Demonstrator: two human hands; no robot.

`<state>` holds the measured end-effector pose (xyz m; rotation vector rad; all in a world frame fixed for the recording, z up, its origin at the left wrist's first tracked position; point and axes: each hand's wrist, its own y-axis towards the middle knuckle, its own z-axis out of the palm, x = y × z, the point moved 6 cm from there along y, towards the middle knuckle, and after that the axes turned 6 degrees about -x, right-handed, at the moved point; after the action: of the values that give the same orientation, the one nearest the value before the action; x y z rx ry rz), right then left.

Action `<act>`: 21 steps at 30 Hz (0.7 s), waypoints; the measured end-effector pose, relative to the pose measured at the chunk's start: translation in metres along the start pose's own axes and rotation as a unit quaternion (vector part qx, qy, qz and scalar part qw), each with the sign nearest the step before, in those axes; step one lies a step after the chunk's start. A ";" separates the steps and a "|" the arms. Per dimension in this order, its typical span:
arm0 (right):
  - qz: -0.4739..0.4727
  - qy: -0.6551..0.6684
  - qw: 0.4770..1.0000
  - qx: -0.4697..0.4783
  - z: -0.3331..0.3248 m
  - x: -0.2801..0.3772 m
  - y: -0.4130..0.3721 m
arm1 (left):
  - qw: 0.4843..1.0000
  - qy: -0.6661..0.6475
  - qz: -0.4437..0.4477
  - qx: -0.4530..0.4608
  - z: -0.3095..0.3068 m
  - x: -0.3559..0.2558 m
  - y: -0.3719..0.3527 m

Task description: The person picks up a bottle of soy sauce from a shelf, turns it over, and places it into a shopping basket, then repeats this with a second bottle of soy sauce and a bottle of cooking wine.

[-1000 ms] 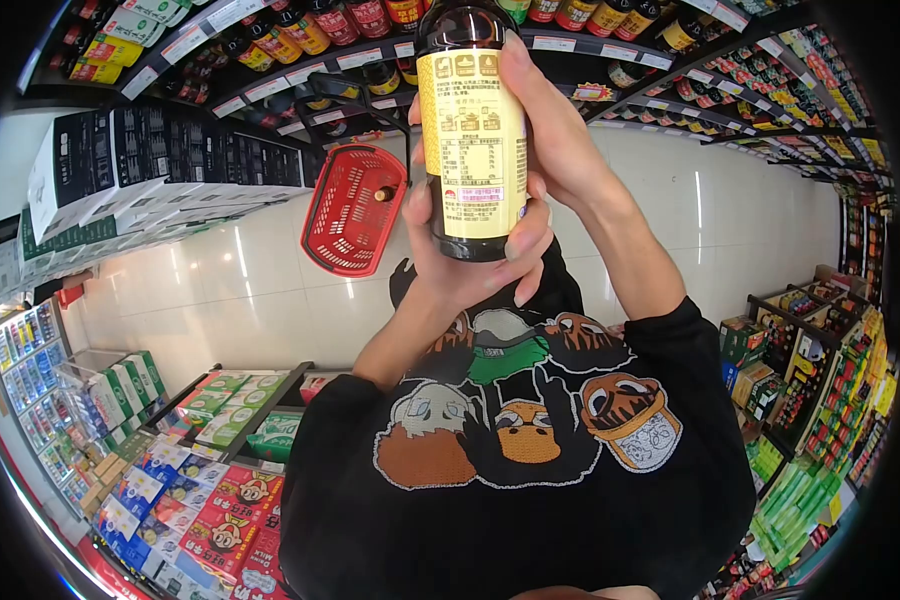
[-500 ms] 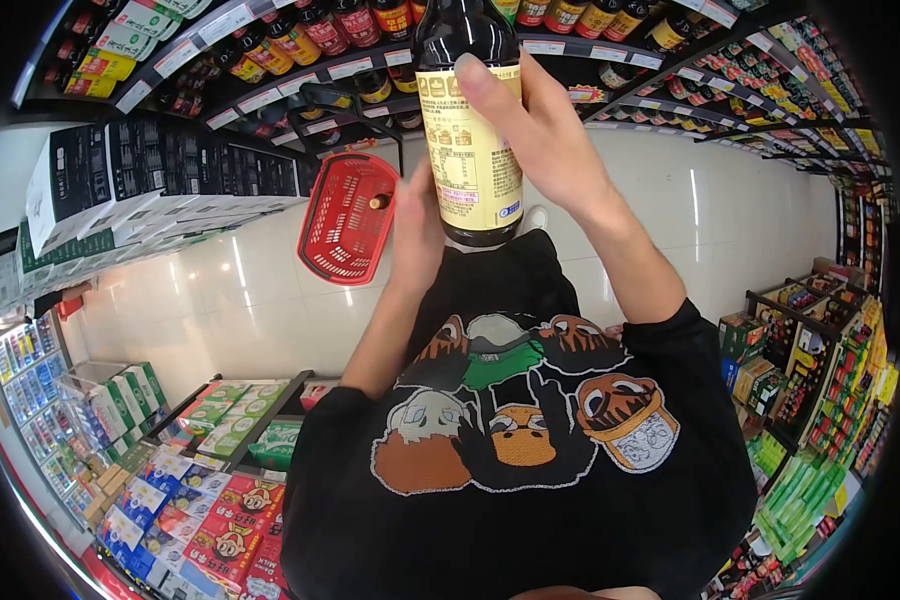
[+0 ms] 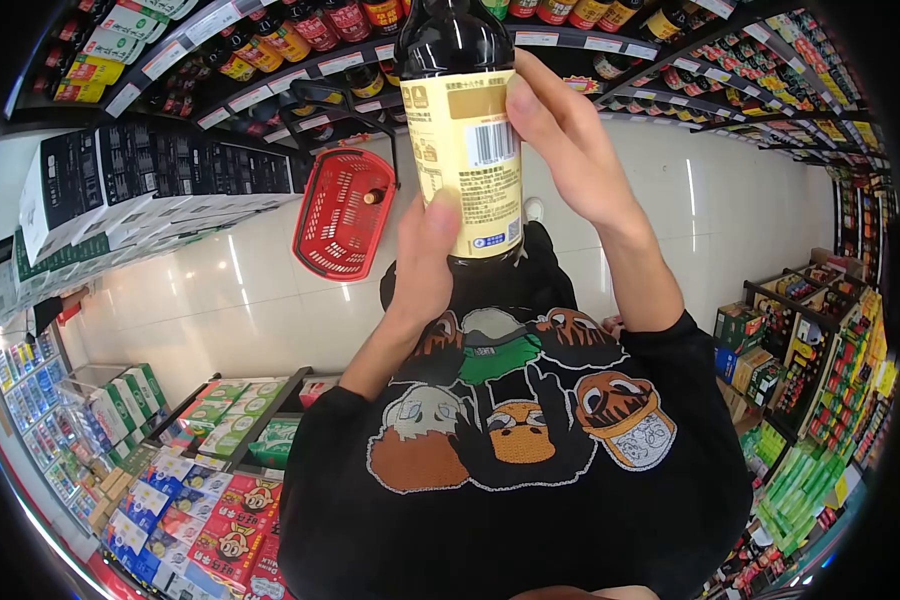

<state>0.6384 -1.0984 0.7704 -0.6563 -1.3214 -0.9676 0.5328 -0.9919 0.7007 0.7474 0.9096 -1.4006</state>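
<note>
A dark soy sauce bottle with a cream label stands nearly upright between my two hands. Its barcode and small print face me, and the top is cut off by the frame edge. My right hand grips the upper right side, thumb on the label edge and fingers behind. Lower down on the left, my left hand closes round the bottle with its thumb pressed on the label. The fingers behind the glass are hidden.
A red shopping basket with a bottle inside is beyond my left hand. Shelves of sauce bottles curve across the front. Stacked cartons line the left, and boxed goods are at lower left. A display rack stands at right.
The bottle has turned, bringing its barcode into view, and sits slightly lower and further left. My left thumb has come round onto the label front; my right thumb has shifted to the label's right edge.
</note>
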 end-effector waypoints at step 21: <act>0.041 0.018 0.999 -0.022 0.001 -0.021 -0.008 | 0.997 -0.023 -0.062 -0.025 0.008 0.000 -0.007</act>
<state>0.6320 -1.0970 0.7495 -0.7174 -1.2351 -0.9395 0.5267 -0.9995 0.7047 0.6274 0.9663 -1.4917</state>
